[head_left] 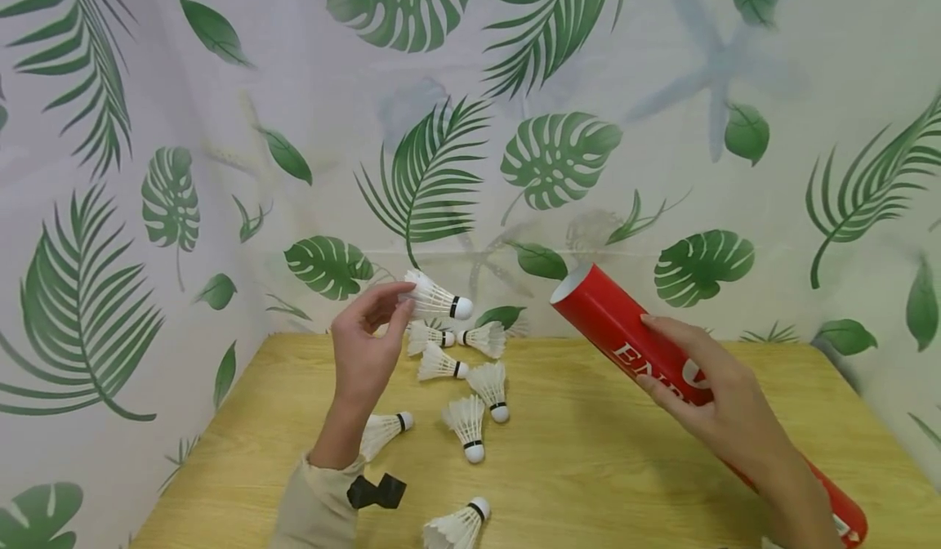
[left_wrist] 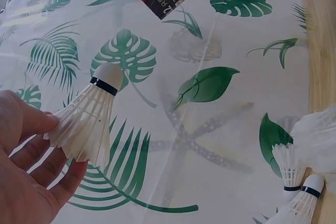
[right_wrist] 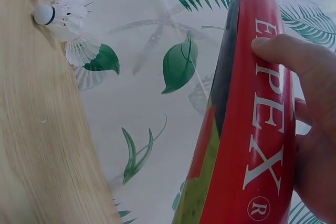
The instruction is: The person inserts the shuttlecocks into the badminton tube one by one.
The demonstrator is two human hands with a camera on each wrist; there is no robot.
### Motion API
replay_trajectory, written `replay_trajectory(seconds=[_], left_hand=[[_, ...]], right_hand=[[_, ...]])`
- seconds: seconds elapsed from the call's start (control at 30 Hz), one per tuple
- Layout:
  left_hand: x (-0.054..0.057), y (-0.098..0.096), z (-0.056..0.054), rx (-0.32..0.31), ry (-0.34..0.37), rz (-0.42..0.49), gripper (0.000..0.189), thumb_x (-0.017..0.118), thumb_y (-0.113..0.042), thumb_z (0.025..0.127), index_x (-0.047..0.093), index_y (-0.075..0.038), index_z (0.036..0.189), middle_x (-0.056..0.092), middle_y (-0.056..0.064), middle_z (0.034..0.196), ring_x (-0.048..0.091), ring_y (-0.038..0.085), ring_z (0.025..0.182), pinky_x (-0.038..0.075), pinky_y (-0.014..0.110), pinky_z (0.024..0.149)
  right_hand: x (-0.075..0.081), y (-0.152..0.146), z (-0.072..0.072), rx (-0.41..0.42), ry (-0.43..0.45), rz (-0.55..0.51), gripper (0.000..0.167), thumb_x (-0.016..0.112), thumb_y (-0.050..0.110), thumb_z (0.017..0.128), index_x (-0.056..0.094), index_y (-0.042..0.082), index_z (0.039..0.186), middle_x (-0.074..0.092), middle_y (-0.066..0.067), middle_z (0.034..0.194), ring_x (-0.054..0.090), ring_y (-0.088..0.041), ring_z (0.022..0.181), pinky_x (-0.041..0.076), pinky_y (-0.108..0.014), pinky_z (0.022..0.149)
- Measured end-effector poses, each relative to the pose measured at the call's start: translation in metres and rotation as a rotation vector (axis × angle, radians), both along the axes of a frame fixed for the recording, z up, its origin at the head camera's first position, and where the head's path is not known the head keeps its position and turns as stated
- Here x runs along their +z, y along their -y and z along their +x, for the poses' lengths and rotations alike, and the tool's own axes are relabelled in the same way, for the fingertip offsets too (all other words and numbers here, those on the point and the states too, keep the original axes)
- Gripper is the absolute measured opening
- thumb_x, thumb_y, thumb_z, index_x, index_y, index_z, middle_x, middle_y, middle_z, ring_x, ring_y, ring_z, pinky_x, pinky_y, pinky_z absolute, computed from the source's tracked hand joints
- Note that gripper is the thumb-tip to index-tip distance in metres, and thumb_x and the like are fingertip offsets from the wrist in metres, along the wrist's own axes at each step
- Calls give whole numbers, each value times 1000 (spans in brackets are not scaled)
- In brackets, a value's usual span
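Observation:
In the head view my left hand (head_left: 367, 349) pinches a white shuttlecock (head_left: 437, 296) by its feather skirt, raised above the table with the cork pointing right. The left wrist view shows thumb and fingers at the skirt edge of this shuttlecock (left_wrist: 92, 114), its black-banded cork uppermost. My right hand (head_left: 724, 402) grips a red shuttlecock tube (head_left: 613, 320) round its side, tilted with its open end up and to the left. White lettering runs along the tube (right_wrist: 252, 129) in the right wrist view. A gap separates the held shuttlecock from the tube's mouth.
Several shuttlecocks lie on the wooden table (head_left: 588, 467), among them one shuttlecock (head_left: 466, 426) near the middle and another (head_left: 459, 524) at the front edge of view. A leaf-patterned sheet (head_left: 294, 83) hangs behind the table.

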State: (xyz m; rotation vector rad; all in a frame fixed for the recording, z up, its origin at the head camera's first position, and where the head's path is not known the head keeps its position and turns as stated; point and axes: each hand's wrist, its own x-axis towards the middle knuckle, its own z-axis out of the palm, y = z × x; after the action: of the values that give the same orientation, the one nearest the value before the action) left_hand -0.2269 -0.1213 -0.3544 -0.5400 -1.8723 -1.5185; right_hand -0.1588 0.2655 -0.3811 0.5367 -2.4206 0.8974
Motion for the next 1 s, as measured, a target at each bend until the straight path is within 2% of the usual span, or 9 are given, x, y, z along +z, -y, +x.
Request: replay_trajectory(seconds=[0.13, 0.4, 0.63, 0.83, 1.0], left_hand=[[5, -11, -4, -22, -16, -2, 18, 71, 5, 93, 76, -2, 110, 69, 12, 87, 66, 21, 76, 56, 22, 78], [16, -31, -9, -85, -52, -19, 16, 71, 0, 95, 76, -3, 110, 70, 11, 87, 68, 26, 76, 57, 25, 76], [17, -48, -5, -125, -46, -7, 15, 70, -2, 96, 77, -4, 110, 73, 11, 93, 71, 28, 80, 58, 28, 77], [14, -67, -3, -173, -41, -44, 15, 70, -3, 97, 77, -5, 111, 75, 9, 97, 72, 24, 83, 59, 32, 78], [16, -82, -4, -169, -58, -98, 14, 69, -4, 98, 76, -6, 110, 76, 6, 100, 72, 18, 85, 59, 31, 79]], right_hand=[[-2, -2, 2, -9, 7, -12, 87, 87, 6, 81, 46, 29, 154, 58, -4, 139, 55, -18, 106, 54, -20, 65], [-3, -6, 3, -2, 7, -25, 84, 86, 8, 83, 47, 29, 154, 57, 0, 138, 53, -8, 102, 57, -25, 64], [2, -3, 5, 7, 60, -37, 83, 87, 11, 82, 48, 32, 152, 60, 1, 132, 56, -18, 99, 57, -23, 63], [3, -3, 9, 35, 78, -25, 82, 87, 13, 82, 48, 30, 152, 60, -4, 133, 58, -23, 98, 57, -24, 62], [3, -5, 9, 35, 62, -5, 83, 88, 12, 81, 49, 30, 151, 60, -3, 133, 56, -21, 97, 56, -25, 61]])
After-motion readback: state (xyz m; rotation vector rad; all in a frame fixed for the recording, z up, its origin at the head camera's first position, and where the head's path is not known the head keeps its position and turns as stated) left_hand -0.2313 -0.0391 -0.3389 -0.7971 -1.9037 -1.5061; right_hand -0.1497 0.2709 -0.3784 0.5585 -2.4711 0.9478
